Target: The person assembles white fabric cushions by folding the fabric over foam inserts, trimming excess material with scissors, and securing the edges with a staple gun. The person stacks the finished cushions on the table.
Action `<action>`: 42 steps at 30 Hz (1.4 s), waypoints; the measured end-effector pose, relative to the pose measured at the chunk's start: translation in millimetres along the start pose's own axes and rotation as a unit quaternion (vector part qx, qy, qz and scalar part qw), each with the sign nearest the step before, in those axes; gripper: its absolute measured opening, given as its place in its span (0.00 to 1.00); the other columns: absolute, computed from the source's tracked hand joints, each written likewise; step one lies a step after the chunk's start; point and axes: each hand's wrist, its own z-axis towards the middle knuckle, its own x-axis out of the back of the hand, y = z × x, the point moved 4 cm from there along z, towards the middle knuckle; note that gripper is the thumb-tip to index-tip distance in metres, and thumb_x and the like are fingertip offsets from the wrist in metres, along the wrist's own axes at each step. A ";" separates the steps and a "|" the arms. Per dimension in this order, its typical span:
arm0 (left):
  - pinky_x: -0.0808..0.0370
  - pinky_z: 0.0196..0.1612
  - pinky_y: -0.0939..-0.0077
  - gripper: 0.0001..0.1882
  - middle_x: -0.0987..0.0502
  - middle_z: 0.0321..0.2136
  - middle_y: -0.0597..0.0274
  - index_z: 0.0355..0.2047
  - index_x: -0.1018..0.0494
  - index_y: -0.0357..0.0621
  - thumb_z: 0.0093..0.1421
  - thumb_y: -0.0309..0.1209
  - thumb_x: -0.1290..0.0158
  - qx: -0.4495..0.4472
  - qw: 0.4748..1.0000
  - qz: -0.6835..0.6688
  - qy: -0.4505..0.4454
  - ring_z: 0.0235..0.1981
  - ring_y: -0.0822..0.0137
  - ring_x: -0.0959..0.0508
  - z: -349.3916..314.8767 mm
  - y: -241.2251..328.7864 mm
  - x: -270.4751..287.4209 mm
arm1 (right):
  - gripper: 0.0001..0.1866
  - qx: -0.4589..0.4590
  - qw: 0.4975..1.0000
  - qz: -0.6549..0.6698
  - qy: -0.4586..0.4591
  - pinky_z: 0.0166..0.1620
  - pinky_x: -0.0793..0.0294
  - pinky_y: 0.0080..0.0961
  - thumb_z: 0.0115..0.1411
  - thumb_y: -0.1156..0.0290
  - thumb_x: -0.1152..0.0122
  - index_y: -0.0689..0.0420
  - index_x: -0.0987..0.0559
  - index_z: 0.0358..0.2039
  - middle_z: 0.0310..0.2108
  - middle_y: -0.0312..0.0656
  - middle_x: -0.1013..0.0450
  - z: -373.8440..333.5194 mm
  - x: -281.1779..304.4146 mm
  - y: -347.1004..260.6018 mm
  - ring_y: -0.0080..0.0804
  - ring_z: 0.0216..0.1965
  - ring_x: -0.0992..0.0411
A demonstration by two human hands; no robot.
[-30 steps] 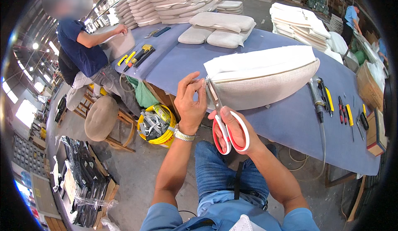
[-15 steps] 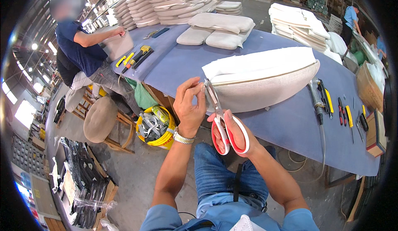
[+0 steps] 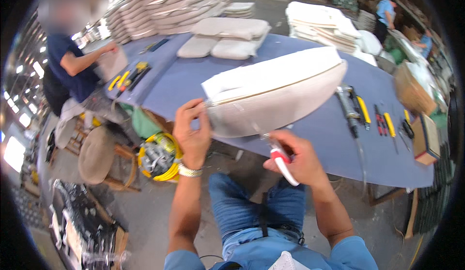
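A large cushion (image 3: 276, 105) with a pale grey cover and a white underside lies tilted on its edge at the near side of the blue table. My left hand (image 3: 193, 132) is at its left corner, thumb and fingers pinched there; motion blurs what exactly lies between the fingertips. Below the cushion's front, my right hand (image 3: 301, 157) grips scissors by their red and white handles (image 3: 283, 167). Their blades point up toward the cushion's grey side and are smeared by motion.
Small cushions (image 3: 227, 32) are piled behind on the blue table (image 3: 368, 139). A heat-gun-like tool (image 3: 348, 108), pliers (image 3: 380, 121) and yellow-handled tools lie right. A yellow bucket (image 3: 175, 166) stands by the table's left side. A co-worker (image 3: 77, 66) stands far left.
The scissors have moved from the cushion's left corner down and to the right and turned edge-on. My left hand stays at the corner. The whole view has shifted.
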 end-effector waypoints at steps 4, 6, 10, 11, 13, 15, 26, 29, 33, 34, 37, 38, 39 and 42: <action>0.25 0.40 0.79 0.04 0.17 0.40 0.55 0.37 0.23 0.37 0.62 0.20 0.41 0.015 1.000 -0.010 -0.001 0.36 0.70 0.21 -3.0 -7.1 -4.4 | 0.24 -0.090 0.955 -0.190 0.207 0.44 0.24 0.23 0.58 0.72 0.28 0.59 0.22 0.55 0.41 0.41 0.19 -52.7 137.1 48.1 0.24 0.41 0.23; 0.25 0.42 0.78 0.03 0.17 0.41 0.55 0.37 0.23 0.38 0.63 0.21 0.40 0.077 0.995 -0.069 0.003 0.38 0.70 0.21 -5.8 -10.7 -4.7 | 0.22 -0.149 0.905 -0.298 0.263 0.45 0.23 0.28 0.58 0.71 0.30 0.58 0.22 0.53 0.42 0.45 0.18 -90.1 205.8 75.0 0.31 0.42 0.20; 0.27 0.42 0.80 0.03 0.19 0.44 0.56 0.40 0.23 0.38 0.65 0.22 0.42 0.133 0.969 -0.208 0.020 0.38 0.74 0.23 -13.7 -18.9 -11.6 | 0.20 -0.225 0.816 -0.451 0.283 0.46 0.23 0.39 0.59 0.66 0.32 0.58 0.21 0.51 0.41 0.49 0.19 -154.5 305.2 102.5 0.46 0.41 0.20; 0.27 0.42 0.80 0.04 0.19 0.45 0.56 0.40 0.24 0.39 0.66 0.22 0.43 0.140 0.960 -0.243 0.023 0.39 0.75 0.24 -13.2 -18.0 -12.5 | 0.20 -0.232 0.790 -0.491 0.285 0.46 0.23 0.41 0.59 0.65 0.32 0.58 0.21 0.50 0.42 0.49 0.19 -163.0 324.0 108.4 0.47 0.42 0.20; 0.28 0.43 0.80 0.04 0.20 0.46 0.55 0.40 0.24 0.39 0.66 0.22 0.43 0.156 0.958 -0.239 0.005 0.41 0.74 0.24 -16.1 -16.1 -8.8 | 0.19 -0.204 0.738 -0.576 0.287 0.47 0.24 0.42 0.60 0.64 0.33 0.59 0.20 0.50 0.43 0.49 0.20 -161.5 328.0 101.6 0.49 0.43 0.21; 0.28 0.43 0.80 0.03 0.20 0.46 0.55 0.39 0.25 0.39 0.66 0.21 0.43 0.144 0.965 -0.220 -0.007 0.41 0.73 0.24 -20.7 -11.0 -6.2 | 0.19 -0.137 0.679 -0.661 0.289 0.47 0.25 0.44 0.62 0.63 0.34 0.59 0.20 0.50 0.45 0.50 0.20 -145.4 334.1 84.1 0.51 0.46 0.22; 0.29 0.59 0.45 0.20 0.21 0.47 0.42 0.44 0.26 0.30 0.65 0.38 0.45 0.132 0.976 -0.168 0.039 0.49 0.46 0.22 -39.8 58.4 -17.3 | 0.23 0.027 0.933 0.126 0.336 0.58 0.28 0.32 0.69 0.56 0.52 0.62 0.17 0.45 0.46 0.45 0.19 -2.8 244.1 154.6 0.35 0.49 0.24; 0.27 0.53 0.43 0.24 0.22 0.47 0.44 0.51 0.26 0.34 0.66 0.43 0.42 -0.050 0.998 -0.028 -0.030 0.46 0.47 0.22 -16.4 -1.8 -11.4 | 0.23 0.058 0.964 0.074 0.249 0.68 0.38 0.36 0.66 0.59 0.48 0.61 0.18 0.52 0.56 0.50 0.24 -49.6 208.2 153.5 0.42 0.65 0.33; 0.25 0.50 0.55 0.19 0.21 0.45 0.44 0.46 0.23 0.33 0.67 0.40 0.43 0.109 0.992 -0.032 -0.053 0.44 0.49 0.22 -14.6 -51.8 -21.1 | 0.29 -0.027 0.975 -0.054 0.215 0.74 0.50 0.40 0.67 0.63 0.45 0.58 0.32 0.67 0.72 0.52 0.42 -71.7 155.0 145.5 0.49 0.75 0.48; 0.25 0.49 0.56 0.19 0.21 0.44 0.44 0.46 0.23 0.34 0.67 0.40 0.43 0.119 0.991 -0.019 -0.061 0.44 0.50 0.22 -18.3 -53.3 -25.5 | 0.30 -0.038 0.973 -0.075 0.217 0.74 0.50 0.39 0.67 0.62 0.45 0.56 0.33 0.68 0.73 0.51 0.43 -72.8 152.6 145.0 0.50 0.75 0.49; 0.25 0.48 0.57 0.19 0.21 0.43 0.45 0.45 0.22 0.37 0.67 0.42 0.44 0.085 0.990 0.024 -0.108 0.43 0.52 0.21 -28.3 -60.8 -41.9 | 0.30 -0.050 0.965 -0.124 0.227 0.72 0.47 0.39 0.68 0.60 0.45 0.55 0.34 0.69 0.72 0.53 0.43 -70.1 157.5 151.3 0.53 0.73 0.47; 0.25 0.48 0.58 0.19 0.20 0.43 0.45 0.45 0.21 0.38 0.67 0.43 0.44 0.071 0.988 0.052 -0.124 0.43 0.52 0.21 -31.9 -63.5 -43.8 | 0.29 -0.042 0.961 -0.130 0.242 0.70 0.42 0.40 0.69 0.60 0.46 0.56 0.33 0.68 0.70 0.54 0.40 -68.2 161.4 154.1 0.53 0.72 0.44; 0.25 0.47 0.58 0.19 0.20 0.43 0.46 0.45 0.21 0.39 0.67 0.44 0.44 0.063 0.985 0.083 -0.139 0.42 0.53 0.21 -35.9 -68.2 -45.3 | 0.28 -0.038 0.958 -0.136 0.251 0.68 0.38 0.41 0.70 0.60 0.46 0.57 0.31 0.67 0.69 0.56 0.37 -67.6 164.1 157.1 0.53 0.70 0.40; 0.24 0.46 0.60 0.20 0.19 0.42 0.47 0.45 0.20 0.44 0.67 0.47 0.45 0.028 0.966 0.191 -0.170 0.41 0.55 0.20 -48.1 -81.9 -38.2 | 0.23 -0.103 0.942 -0.103 0.302 0.57 0.28 0.39 0.69 0.60 0.46 0.57 0.26 0.61 0.54 0.52 0.24 -58.5 184.7 167.9 0.45 0.55 0.25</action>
